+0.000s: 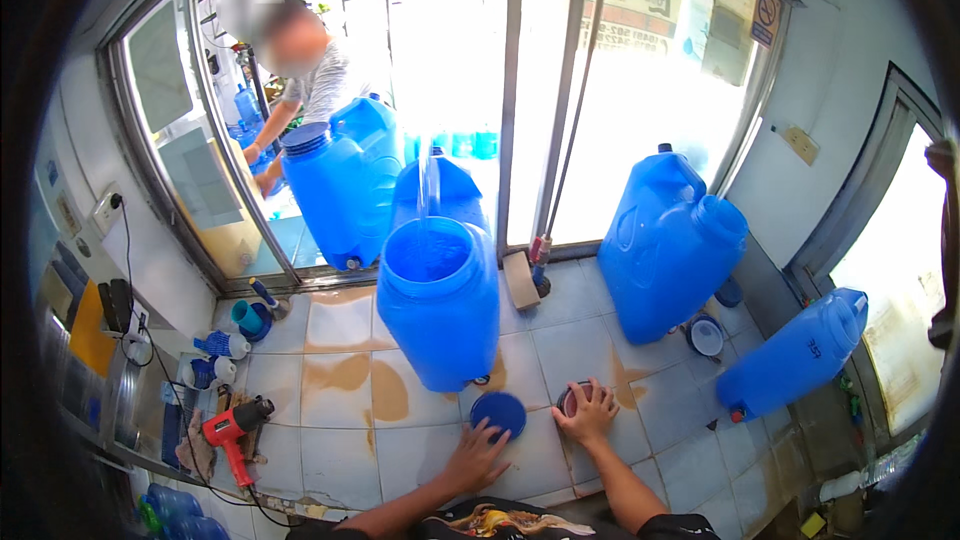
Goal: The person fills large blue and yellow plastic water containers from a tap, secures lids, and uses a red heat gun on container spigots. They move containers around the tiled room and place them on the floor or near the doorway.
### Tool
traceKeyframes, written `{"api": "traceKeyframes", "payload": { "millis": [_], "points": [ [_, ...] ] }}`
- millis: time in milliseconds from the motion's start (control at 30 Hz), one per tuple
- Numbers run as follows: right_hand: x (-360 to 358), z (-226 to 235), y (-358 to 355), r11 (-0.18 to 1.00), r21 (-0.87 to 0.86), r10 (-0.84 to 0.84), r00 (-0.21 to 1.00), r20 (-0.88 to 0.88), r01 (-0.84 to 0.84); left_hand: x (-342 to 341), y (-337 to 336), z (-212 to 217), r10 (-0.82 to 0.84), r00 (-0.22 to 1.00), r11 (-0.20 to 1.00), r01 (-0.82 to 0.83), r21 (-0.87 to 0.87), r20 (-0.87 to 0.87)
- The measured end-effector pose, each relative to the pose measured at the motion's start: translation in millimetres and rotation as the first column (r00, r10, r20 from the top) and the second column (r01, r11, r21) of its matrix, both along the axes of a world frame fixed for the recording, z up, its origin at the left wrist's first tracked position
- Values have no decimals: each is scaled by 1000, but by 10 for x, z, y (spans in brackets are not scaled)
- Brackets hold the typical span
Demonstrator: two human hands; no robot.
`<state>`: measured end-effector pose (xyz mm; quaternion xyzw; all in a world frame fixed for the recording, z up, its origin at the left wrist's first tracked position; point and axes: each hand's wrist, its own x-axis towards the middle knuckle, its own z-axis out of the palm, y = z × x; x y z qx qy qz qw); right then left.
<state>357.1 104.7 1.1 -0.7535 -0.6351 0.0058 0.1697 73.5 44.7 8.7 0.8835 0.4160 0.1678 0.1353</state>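
Left hand point(478, 455) rests flat beside the blue lid point(498, 412), just up-right of its fingertips; right hand point(590, 412) presses open-palmed on a red-rimmed cap point(572, 399).

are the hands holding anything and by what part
Nothing is lifted. The left hand rests its fingertips on the blue lid; the right hand lies flat over a small round object.

Bare forearms, left hand point(474, 457), right hand point(590, 414), short black sleeves.

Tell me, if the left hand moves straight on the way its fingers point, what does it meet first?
The left hand already touches the round blue lid; beyond it, probably the base of the open blue water container.
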Motion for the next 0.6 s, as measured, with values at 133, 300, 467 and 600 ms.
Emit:
{"api": "traceKeyframes", "payload": {
  "millis": [133, 300, 467, 600],
  "points": [
    [121, 72, 119, 1000, -21, 13, 1000, -13, -14, -803, -669, 43, 369, 930, 930, -369, -11, 3],
    [336, 262, 485, 987, 35, -159, 987, -3, 159, -1174, -629, 29, 674, 695, 728, -683, -63, 251],
    [383, 271, 641, 957, -201, -219, 975, -38, 207, -1133, -353, 66, 686, 725, 725, -688, 30, 50],
    [382, 191, 619, 960, -167, -234, 972, -24, 227, -1189, -200, 76, 742, 652, 669, -737, -97, 156]
  ]
}}
